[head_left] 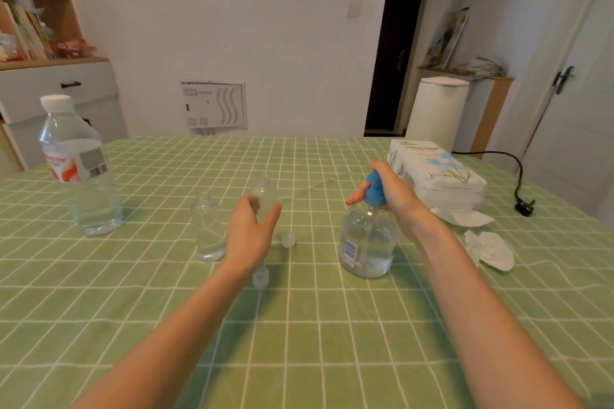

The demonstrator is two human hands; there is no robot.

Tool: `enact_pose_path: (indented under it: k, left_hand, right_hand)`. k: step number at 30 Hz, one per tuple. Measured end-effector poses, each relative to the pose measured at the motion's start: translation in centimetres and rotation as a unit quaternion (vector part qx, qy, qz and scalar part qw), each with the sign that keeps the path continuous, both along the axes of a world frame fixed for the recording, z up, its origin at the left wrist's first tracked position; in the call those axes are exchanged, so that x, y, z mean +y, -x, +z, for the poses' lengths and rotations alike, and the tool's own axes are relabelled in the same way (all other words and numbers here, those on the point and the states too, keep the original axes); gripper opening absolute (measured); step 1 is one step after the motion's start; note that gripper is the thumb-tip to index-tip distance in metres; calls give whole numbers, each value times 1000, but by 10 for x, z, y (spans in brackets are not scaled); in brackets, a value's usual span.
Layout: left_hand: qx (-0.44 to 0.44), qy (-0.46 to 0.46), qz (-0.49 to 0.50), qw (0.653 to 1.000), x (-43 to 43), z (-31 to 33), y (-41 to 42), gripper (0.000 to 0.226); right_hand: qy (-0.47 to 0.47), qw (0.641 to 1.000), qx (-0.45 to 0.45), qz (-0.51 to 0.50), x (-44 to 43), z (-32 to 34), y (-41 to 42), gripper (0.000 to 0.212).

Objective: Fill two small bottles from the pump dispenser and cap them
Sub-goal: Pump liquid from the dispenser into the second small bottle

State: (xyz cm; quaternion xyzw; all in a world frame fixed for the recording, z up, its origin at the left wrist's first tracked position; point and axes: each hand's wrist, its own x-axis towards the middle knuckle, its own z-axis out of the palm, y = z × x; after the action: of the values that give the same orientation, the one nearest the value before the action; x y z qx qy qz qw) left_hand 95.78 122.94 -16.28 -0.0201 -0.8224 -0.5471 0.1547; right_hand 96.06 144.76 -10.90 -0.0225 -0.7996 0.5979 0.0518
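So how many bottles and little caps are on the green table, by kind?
small clear bottles: 2
small caps: 2
pump dispenser: 1
big water bottle: 1
total: 6

The pump dispenser [367, 242] is a round clear bottle with a barcode label, standing upright and partly filled with clear liquid. A right hand [393, 192] grips its blue pump head [373, 189]. Well off at its 9 o'clock a small bottle [207, 229] stands upright, clear and uncapped. At that one's 1 o'clock is a second small bottle [264, 191], blurred, between the fingers and thumb of a left hand [249, 229]. One clear cap [288, 239] lies between the bottles and the dispenser, the other cap [260, 276] at its 7 o'clock.
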Motion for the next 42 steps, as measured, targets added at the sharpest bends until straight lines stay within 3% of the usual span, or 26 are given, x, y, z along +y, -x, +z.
enact_pose_path:
  k: [4,12,16,22,30,34,42]
  left_hand:
    - [51,-5,-25,998,6,17,-19,46]
    - [-16,-32,-171,985,49,16,-52,22]
    - [-35,-53,-208,976,64,13,-55,22]
    - [-32,-80,-222,971,69,15,-52,16]
    - [-27,-107,-239,965,70,22,-48,18]
    - [-28,-137,-245,959,71,25,-46,18]
    - [-34,-161,-242,956,69,29,-44,21]
  right_hand:
    - [-9,1000,10,-5,1,0,0,69]
    - [-52,998,21,-5,0,2,-4,76]
    - [-31,999,11,-29,3,1,0,58]
    - [-28,999,-9,-26,2,1,-1,44]
    - [-40,999,12,-10,5,-2,1,68]
    - [-34,999,15,-12,7,-4,3,66]
    - [-77,997,21,-19,11,28,8,34]
